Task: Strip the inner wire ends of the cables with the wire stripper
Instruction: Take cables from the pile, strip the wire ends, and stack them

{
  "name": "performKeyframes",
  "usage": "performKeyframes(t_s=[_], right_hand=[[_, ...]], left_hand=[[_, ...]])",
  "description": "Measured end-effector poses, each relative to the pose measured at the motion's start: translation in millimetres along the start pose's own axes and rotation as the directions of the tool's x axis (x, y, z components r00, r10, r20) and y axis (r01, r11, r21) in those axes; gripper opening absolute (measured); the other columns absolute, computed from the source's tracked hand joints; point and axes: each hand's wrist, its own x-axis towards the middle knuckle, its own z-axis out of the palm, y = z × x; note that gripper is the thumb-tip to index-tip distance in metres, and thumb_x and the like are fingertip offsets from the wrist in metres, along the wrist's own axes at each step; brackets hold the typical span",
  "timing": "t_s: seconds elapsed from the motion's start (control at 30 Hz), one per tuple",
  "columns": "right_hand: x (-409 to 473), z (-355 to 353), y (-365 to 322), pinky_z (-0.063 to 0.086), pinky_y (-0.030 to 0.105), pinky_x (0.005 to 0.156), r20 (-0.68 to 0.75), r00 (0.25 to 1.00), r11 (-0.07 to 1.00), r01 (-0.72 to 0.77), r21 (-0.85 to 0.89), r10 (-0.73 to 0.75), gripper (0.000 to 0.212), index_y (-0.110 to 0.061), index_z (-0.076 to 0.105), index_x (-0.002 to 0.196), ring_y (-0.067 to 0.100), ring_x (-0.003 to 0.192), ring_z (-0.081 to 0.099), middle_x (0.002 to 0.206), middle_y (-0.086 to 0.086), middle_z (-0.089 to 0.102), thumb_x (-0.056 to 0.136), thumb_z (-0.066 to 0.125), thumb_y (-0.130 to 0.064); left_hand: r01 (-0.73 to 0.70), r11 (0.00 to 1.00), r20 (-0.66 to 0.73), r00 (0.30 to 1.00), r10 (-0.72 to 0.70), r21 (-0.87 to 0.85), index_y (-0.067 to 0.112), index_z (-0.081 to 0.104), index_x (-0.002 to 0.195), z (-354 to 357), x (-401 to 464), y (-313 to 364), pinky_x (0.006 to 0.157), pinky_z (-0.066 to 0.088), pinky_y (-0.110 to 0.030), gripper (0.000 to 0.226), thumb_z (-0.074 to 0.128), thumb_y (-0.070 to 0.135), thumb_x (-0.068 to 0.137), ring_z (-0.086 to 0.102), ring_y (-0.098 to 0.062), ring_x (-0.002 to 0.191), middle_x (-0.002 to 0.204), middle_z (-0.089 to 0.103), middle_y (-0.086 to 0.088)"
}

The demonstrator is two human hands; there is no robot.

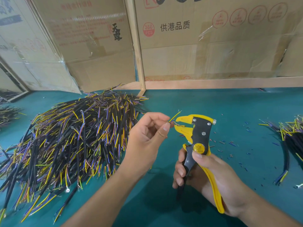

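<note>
Right hand [211,176] has a closed grip round the handles of the wire stripper [197,136], thumb on the yellow pivot disc, fingers curled over the black handle. Stripper head points up and left from that grip, yellow jaws parted.

Left hand [147,133] pinches the cable end [175,115] between thumb and forefinger, just left of the jaws. A thin reddish inner wire runs from the pinch into the gap between the jaws; the yellow-green wire sticks up past the top jaw, apart from it.

Big cable pile [70,136] lies on the green worktop [237,105], left of the left-hand grip. Smaller cable bunch [288,138] sits well right of the stripper. Insulation scraps [229,143] are scattered on the worktop right of the stripper head. Cardboard boxes [213,38] stand behind.
</note>
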Motion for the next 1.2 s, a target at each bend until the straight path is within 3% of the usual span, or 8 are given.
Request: performKeyframes(t_s=[0.23,0.47,0.73,0.87,1.03,1.2], right_hand=[[-0.7,4.1,-0.3,0.052,0.046,0.072,-0.019,1.000,1.000,0.007,-0.017,-0.007,0.047,-0.005,0.066,0.096,0.034,0.068,0.053,0.077,0.019,0.053,0.075,0.085,-0.042],[0.1,5.6,-0.8,0.053,0.045,0.072,-0.032,0.999,1.000,0.028,0.000,-0.028,0.042,-0.005,0.067,0.095,0.034,0.069,0.053,0.077,0.020,0.052,0.077,0.084,-0.039],[0.7,5.4,-0.9,0.053,0.048,0.075,-0.042,0.999,1.000,0.007,-0.004,-0.007,0.051,-0.002,0.067,0.099,0.035,0.072,0.055,0.082,0.022,0.054,0.071,0.088,-0.039],[0.2,3.8,-0.5,0.053,0.052,0.080,-0.006,1.000,1.000,-0.007,0.028,0.008,0.050,-0.001,0.067,0.103,0.041,0.077,0.060,0.087,0.026,0.058,0.074,0.087,-0.037],[4.0,2.8,2.1,0.053,0.056,0.077,0.007,1.000,0.995,-0.007,0.098,0.007,0.055,0.002,0.068,0.099,0.050,0.081,0.064,0.087,0.033,0.061,0.066,0.093,-0.034],[3.5,3.3,-0.5,0.052,0.055,0.080,0.087,0.996,0.993,-0.018,0.119,0.007,0.047,0.002,0.064,0.104,0.045,0.081,0.063,0.087,0.030,0.060,0.078,0.086,-0.031]], left_hand=[[-0.017,1.000,0.015,1.000,0.017,0.020,0.011,0.064,0.103,0.4,-1.0,-1.5,0.071,0.046,-0.014,0.010,0.061,0.008,0.093,0.060,-0.002,0.079,0.087,0.069,0.009],[-0.011,1.000,-0.007,1.000,0.011,0.003,0.015,0.065,0.102,-0.4,0.3,-1.5,0.075,0.046,-0.014,0.012,0.061,0.007,0.094,0.065,-0.007,0.091,0.089,0.071,0.004],[-0.012,1.000,-0.018,1.000,0.011,-0.027,0.021,0.067,0.103,-1.7,1.5,-0.3,0.075,0.047,-0.015,0.015,0.063,0.010,0.094,0.062,-0.005,0.083,0.094,0.073,-0.001],[-0.011,0.999,-0.034,0.999,0.009,-0.053,0.014,0.065,0.103,-0.7,1.4,0.4,0.075,0.047,-0.014,0.013,0.061,0.005,0.093,0.064,-0.005,0.084,0.092,0.071,-0.004],[-0.013,0.998,-0.028,1.000,0.011,-0.063,0.022,0.069,0.100,0.5,0.5,0.8,0.077,0.048,-0.014,0.019,0.062,0.006,0.093,0.068,-0.009,0.093,0.088,0.069,0.002],[0.001,0.998,-0.034,0.999,-0.004,-0.063,0.022,0.069,0.101,1.3,0.2,0.8,0.077,0.048,-0.015,0.017,0.063,0.008,0.091,0.069,-0.012,0.098,0.086,0.067,0.001]])
